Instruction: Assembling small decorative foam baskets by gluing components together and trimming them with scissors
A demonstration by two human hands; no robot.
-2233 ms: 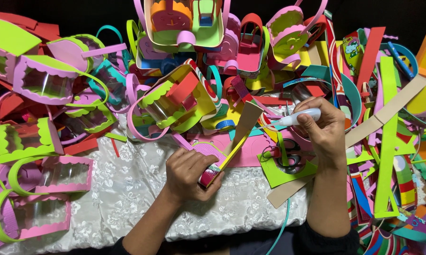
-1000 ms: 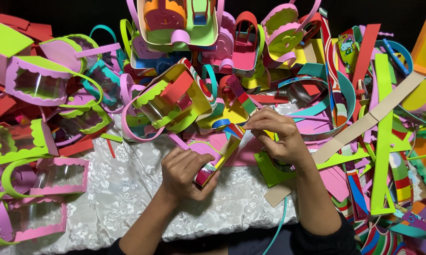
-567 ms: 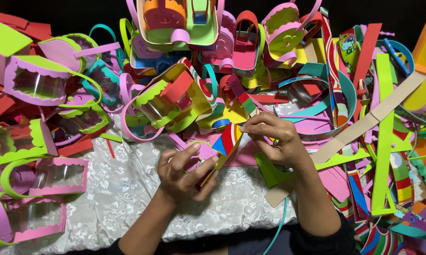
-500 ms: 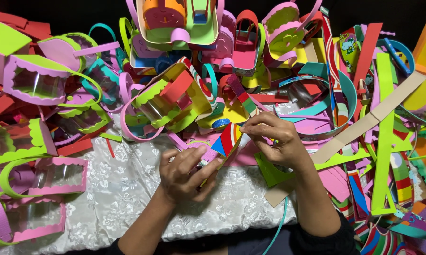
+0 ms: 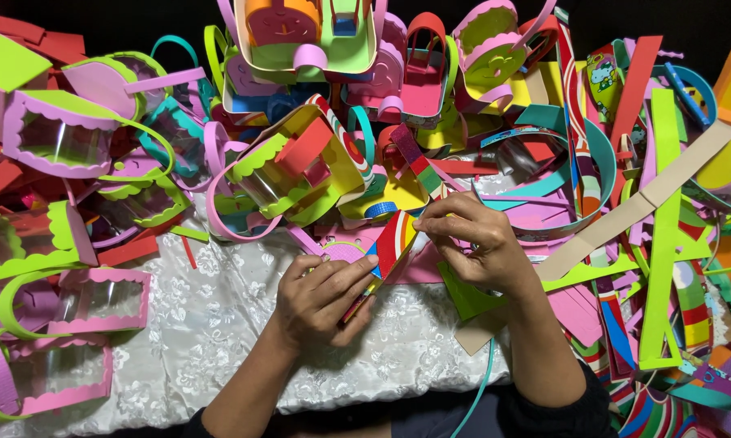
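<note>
Both grips closed on one striped strip (image 5: 394,247): left hand (image 5: 321,296) pinching lower end, right hand (image 5: 471,247) upper end, long axis slanting up-right.

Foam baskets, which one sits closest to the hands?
The yellow foam basket with a green scalloped rim and red patch, tipped over just above the left hand; the pink and green ones lie farther left.

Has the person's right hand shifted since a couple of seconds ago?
Yes. The right hand has come left and a little lower, away from the long tan strip, and now pinches the striped strip that the left hand holds.
</note>
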